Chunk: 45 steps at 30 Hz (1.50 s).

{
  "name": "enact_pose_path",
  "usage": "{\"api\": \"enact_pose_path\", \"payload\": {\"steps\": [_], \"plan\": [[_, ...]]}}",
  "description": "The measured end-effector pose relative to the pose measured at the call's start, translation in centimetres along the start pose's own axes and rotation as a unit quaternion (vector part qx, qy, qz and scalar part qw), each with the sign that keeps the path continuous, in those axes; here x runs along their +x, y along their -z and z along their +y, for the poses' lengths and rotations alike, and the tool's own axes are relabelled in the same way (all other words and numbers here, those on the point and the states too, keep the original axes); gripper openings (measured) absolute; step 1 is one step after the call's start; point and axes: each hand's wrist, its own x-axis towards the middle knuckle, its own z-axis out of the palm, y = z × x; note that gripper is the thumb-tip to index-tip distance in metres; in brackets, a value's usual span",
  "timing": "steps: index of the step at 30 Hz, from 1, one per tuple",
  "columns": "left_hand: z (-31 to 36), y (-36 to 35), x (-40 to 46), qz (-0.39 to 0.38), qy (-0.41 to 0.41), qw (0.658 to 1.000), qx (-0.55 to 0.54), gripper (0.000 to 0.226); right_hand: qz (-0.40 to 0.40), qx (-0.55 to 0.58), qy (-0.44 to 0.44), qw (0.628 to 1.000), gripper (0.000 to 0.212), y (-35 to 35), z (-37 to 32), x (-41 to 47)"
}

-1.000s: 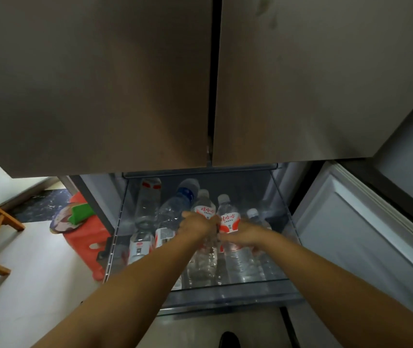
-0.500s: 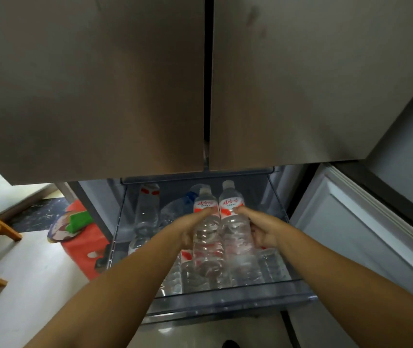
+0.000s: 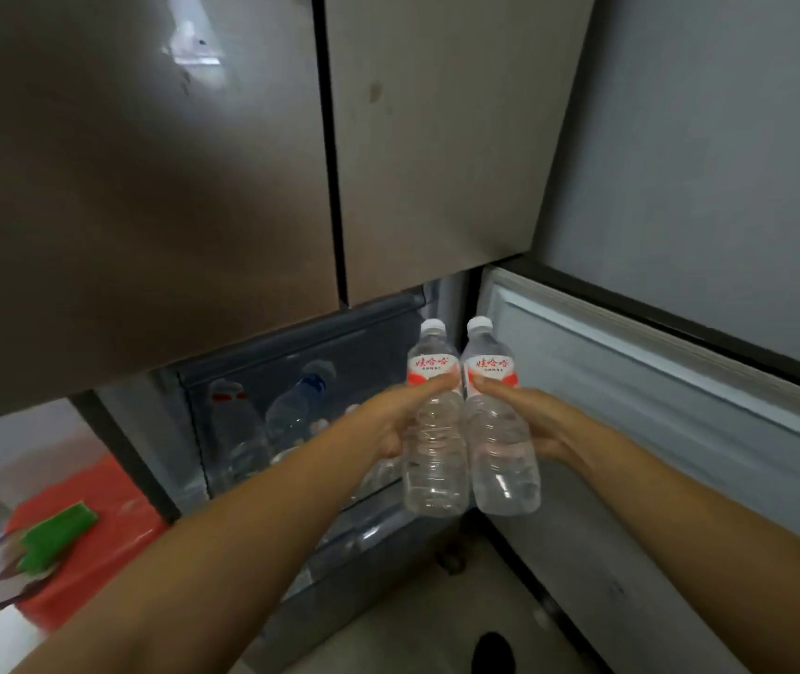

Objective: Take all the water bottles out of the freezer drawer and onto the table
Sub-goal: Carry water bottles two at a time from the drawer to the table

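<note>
Two clear water bottles with red-and-white labels and white caps are held upright side by side, touching, above and to the right of the open freezer drawer [image 3: 378, 532]. My left hand [image 3: 388, 420] grips the left bottle [image 3: 434, 459]. My right hand [image 3: 529, 420] grips the right bottle [image 3: 502, 459]. Several more bottles lie in the drawer, among them one with a blue cap band [image 3: 301, 401] and one with red marks [image 3: 230, 415]; my left forearm hides part of them.
The brown fridge doors [image 3: 194, 187] hang close overhead. An open white-lined freezer door [image 3: 680, 406] stands to the right. A red stool [image 3: 96, 527] with a green item [image 3: 55, 527] sits at the left on the floor. A dark shoe tip [image 3: 493, 651] shows below.
Both hands have lifted the two bottles up out of the drawer and carried them to the right. The view has swung to the right and tilted.
</note>
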Motion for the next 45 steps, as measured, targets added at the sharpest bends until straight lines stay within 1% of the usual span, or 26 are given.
{"api": "enact_pose_path", "payload": {"steps": [2,3,4,5,7,8,11,12,14,15,18,20,21,23,26,28,29,30,32,33,35,37,38,40,43,45], "plan": [[-0.8,-2.7,-0.4,-0.033,-0.026,0.999,0.033,0.029,0.065,-0.026,0.059,0.996,0.065,1.9,1.0,-2.8],[-1.4,-3.9,-0.5,-0.049,-0.047,0.996,0.054,0.025,0.094,-0.042,0.085,0.991,0.062,2.9,1.7,-4.2],[-2.0,-4.9,-0.4,-0.061,-0.075,0.991,0.09,0.028,0.121,-0.06,0.108,0.985,0.058,3.7,2.3,-5.5],[-2.7,-6.1,0.0,-0.071,-0.1,0.982,0.144,0.036,0.156,-0.079,0.128,0.976,0.054,4.8,3.2,-6.8],[-4.7,-8.2,0.6,-0.08,-0.146,0.952,0.256,0.049,0.218,-0.117,0.142,0.959,0.053,7.2,5.4,-9.3],[-6.2,-9.9,0.9,-0.097,-0.157,0.937,0.297,0.053,0.25,-0.128,0.14,0.95,0.052,8.9,7.1,-11.1],[-10.0,-13.4,1.4,-0.114,-0.166,0.91,0.363,0.059,0.335,-0.145,0.122,0.923,0.054,12.8,11.8,-14.8],[-11.7,-15.2,1.5,-0.129,-0.164,0.901,0.382,0.061,0.367,-0.134,0.112,0.914,0.052,14.1,13.6,-16.7],[-14.9,-18.0,1.6,-0.155,-0.152,0.885,0.411,0.061,0.413,-0.119,0.106,0.897,0.039,16.3,17.0,-19.8],[-16.5,-19.6,1.5,-0.165,-0.142,0.879,0.424,0.06,0.432,-0.111,0.094,0.89,0.038,17.5,18.9,-21.4],[-21.8,-25.2,0.4,-0.211,-0.128,0.856,0.455,0.052,0.484,-0.083,0.033,0.871,0.063,21.1,23.9,-27.6],[-25.2,-28.8,-1.0,-0.238,-0.126,0.843,0.466,0.056,0.515,-0.065,0.015,0.854,0.065,23.2,26.9,-32.0],[-27.5,-31.9,-2.4,-0.257,-0.12,0.836,0.47,0.06,0.537,-0.045,0.006,0.842,0.063,24.7,28.7,-35.4],[-30.3,-35.0,-4.0,-0.268,-0.101,0.833,0.472,0.063,0.554,-0.027,-0.003,0.832,0.058,26.3,30.8,-39.1],[-35.3,-41.0,-7.1,-0.317,-0.089,0.808,0.488,0.065,0.593,-0.022,-0.002,0.805,0.042,28.8,34.7,-45.9],[-38.1,-44.5,-9.1,-0.357,-0.091,0.78,0.506,0.067,0.622,-0.015,-0.011,0.783,0.035,29.5,37.2,-49.8],[-39.5,-46.4,-10.3,-0.377,-0.093,0.762,0.519,0.067,0.642,-0.008,-0.018,0.766,0.036,29.7,38.6,-51.8],[-40.7,-48.0,-11.2,-0.395,-0.096,0.746,0.527,0.067,0.662,0.002,-0.027,0.749,0.041,29.8,39.8,-53.5],[-42.9,-50.9,-13.1,-0.433,-0.101,0.715,0.539,0.066,0.7,0.041,-0.061,0.71,0.062,29.8,41.8,-56.5],[-44.3,-52.6,-14.5,-0.457,-0.103,0.694,0.547,0.065,0.719,0.068,-0.081,0.687,0.073,29.8,43.1,-58.4],[-47.0,-55.4,-16.7,-0.496,-0.106,0.655,0.56,0.067,0.749,0.115,-0.104,0.644,0.082,29.4,45.3,-61.4],[-49.4,-57.7,-18.7,-0.525,-0.098,0.623,0.572,0.07,0.769,0.151,-0.114,0.611,0.081,28.7,47.0,-63.9],[-51.1,-59.0,-20.0,-0.546,-0.093,0.601,0.577,0.072,0.78,0.173,-0.117,0.59,0.081,28.2,48.2,-65.4],[-53.6,-61.0,-22.0,-0.576,-0.086,0.566,0.583,0.069,0.79,0.209,-0.111,0.566,0.081,27.4,49.9,-67.6],[-57.7,-64.7,-25.8,-0.637,-0.07,0.501,0.582,0.059,0.8,0.26,-0.087,0.534,0.078,26.7,52.3,-71.4],[-60.2,-67.3,-28.4,-0.674,-0.061,0.458,0.577,0.066,0.814,0.281,-0.068,0.504,0.076,26.5,53.4,-73.9]]}}
